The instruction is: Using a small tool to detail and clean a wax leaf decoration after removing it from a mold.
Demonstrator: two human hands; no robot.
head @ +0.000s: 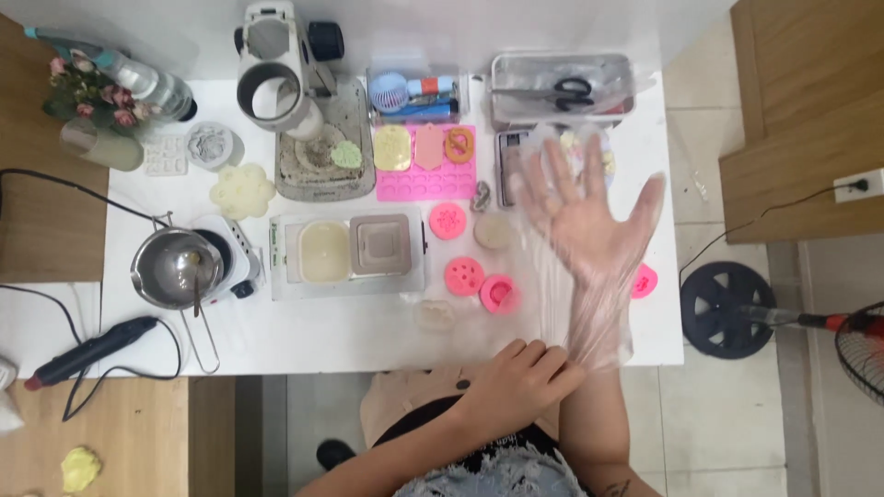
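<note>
Two hands, head view only — the right hand (589, 216) spread flat with fingers wide inside a clear plastic glove (599, 317), held above the right end of the white table (368, 331); the left hand (516, 377) pinched shut on the glove's cuff at the wrist. Glove: thin, loose, bunched along the forearm. Beneath and beside the gloved hand: round pink moulds (465, 274), a pink mould tray (425, 175), black-handled scissors (571, 92) in a metal tray. Far left: a small pot (175, 269) on a hotplate. Handling note, as a judgement: draw the cuff evenly and gently, fingers kept splayed — thin film probably tears easily.
</note>
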